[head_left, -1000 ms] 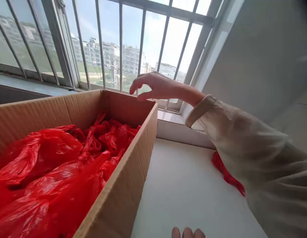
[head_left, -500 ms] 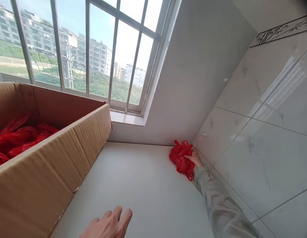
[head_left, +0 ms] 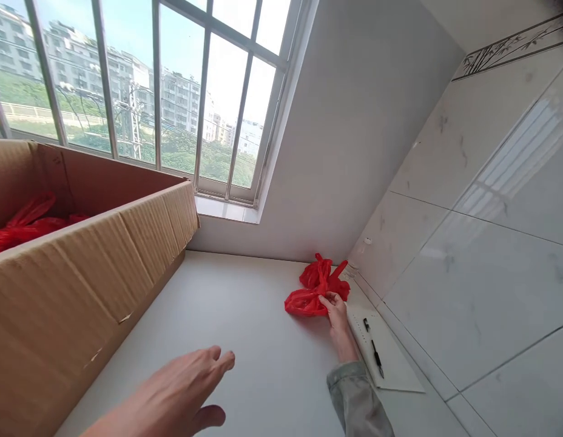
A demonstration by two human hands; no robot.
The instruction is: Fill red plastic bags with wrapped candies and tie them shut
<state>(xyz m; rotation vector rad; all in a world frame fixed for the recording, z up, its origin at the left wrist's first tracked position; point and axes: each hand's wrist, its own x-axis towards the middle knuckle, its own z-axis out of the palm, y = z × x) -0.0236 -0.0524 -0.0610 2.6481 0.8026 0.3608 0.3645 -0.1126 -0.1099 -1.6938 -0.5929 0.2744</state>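
Observation:
A red plastic bag (head_left: 305, 303), bunched and knotted, lies on the white tabletop (head_left: 245, 328) near the far corner. My right hand (head_left: 337, 311) has its thumb and fingers closed on the bag's gathered part. More red plastic (head_left: 314, 274) bulges just behind it; whether this is a second bag I cannot tell. My left hand (head_left: 185, 382) hovers over the table at the lower middle, fingers stretched forward and thumb apart, holding nothing.
A tall cardboard box (head_left: 104, 261) with red plastic bags (head_left: 26, 233) inside stands at the left. Along the tiled wall (head_left: 504, 267) lies a notebook (head_left: 393, 358) with a black pen (head_left: 377, 357) and its cap. A barred window (head_left: 202, 109) is behind.
My right hand has moved left and nearer, shifting the red plastic bag slightly left and uncovering the notebook and pen. My left hand has reached further into view.

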